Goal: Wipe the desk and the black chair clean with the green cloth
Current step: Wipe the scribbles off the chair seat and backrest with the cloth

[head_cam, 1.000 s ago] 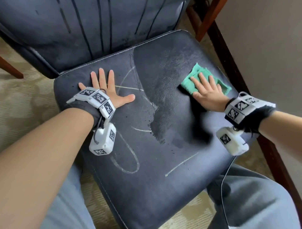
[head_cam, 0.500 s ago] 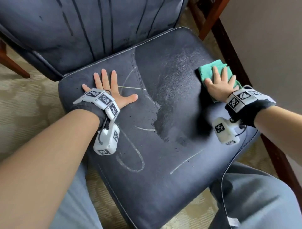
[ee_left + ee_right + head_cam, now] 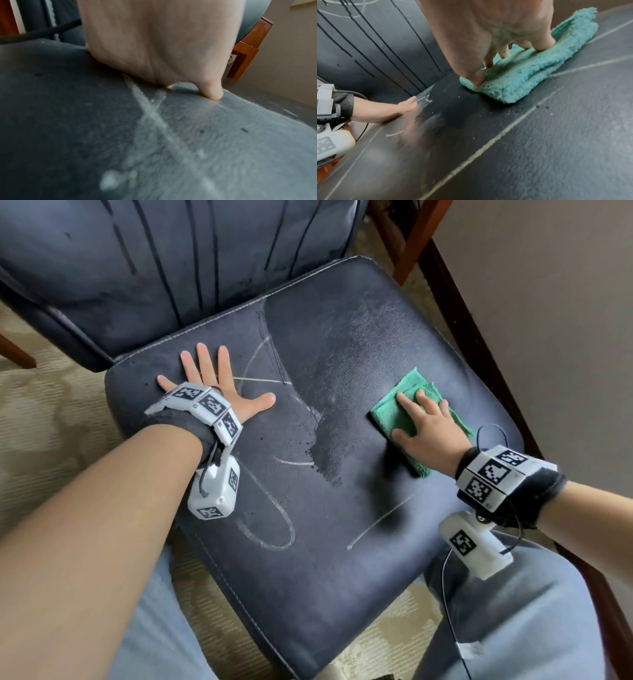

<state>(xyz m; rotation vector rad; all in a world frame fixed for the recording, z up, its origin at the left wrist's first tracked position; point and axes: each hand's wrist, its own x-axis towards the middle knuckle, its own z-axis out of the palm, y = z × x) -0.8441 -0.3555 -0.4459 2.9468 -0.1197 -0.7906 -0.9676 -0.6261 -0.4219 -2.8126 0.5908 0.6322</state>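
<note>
No readable text, brands or numbers anywhere; only black-and-white coded squares on the wristbands (image 3: 205,405) and camera housings (image 3: 474,544).

Black chair seat (image 3: 308,559), chalk-streaked; folded green cloth (image 3: 387,412) and both flat hands on it

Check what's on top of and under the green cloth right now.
On top: the right hand, fingers spread, pressing the green cloth. Under it: the black chair seat. Any chalk marks beneath the cloth are covered.
</note>
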